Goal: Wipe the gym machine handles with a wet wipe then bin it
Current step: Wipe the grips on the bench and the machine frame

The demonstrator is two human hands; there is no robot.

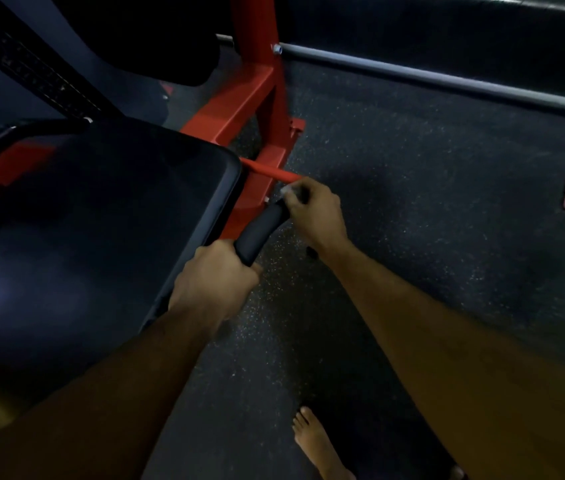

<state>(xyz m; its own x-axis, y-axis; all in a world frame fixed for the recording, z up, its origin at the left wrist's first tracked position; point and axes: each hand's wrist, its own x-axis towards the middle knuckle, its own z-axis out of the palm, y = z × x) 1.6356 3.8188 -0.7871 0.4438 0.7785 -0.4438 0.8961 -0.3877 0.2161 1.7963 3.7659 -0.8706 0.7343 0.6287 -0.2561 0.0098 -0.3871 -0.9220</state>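
Two hands on one black handle (pixel 263 226), left hand (pixel 212 278) grip clamped around it, right hand (pixel 312 209) grip pinching one wipe (pixel 288 190).

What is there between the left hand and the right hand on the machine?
In the head view, a bare stretch of the black handle grip lies between the left hand and the right hand, which holds a wipe.

The left hand (pixel 215 275) is wrapped round the near end of the black grip (pixel 262 230), which slants up and away to the right. At the grip's far end the right hand (pixel 312 209) pinches a small pale wipe (pixel 288 191) against it. Left of the grip sits a black seat (pixel 101 237); beyond it stands the red frame (pixel 260 98). A bare foot (pixel 315 441) rests on the speckled floor (pixel 447 202) nearer than the grip.
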